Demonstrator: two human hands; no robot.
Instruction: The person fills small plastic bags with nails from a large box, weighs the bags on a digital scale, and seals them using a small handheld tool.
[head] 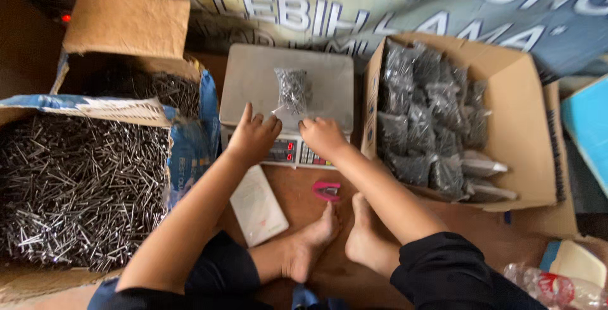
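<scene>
Both hands are resting at the front edge of a grey weighing scale (253,75), where a small clear bag of nails (292,88) is lying on the platform, at about 12 o'clock from the hands. The left hand (253,136) is pinching the lower end of the bag with its fingertips, its other fingers loosely curled. The right hand (322,134) is lying knuckles up just beside it; whether it is gripping the bag, I cannot tell. At 9 o'clock a big open box of loose nails (76,189) is standing. At 3 o'clock a cardboard box of filled bags (437,126) is standing. At 6 o'clock a pink stapler (327,190) is lying near the bare feet.
</scene>
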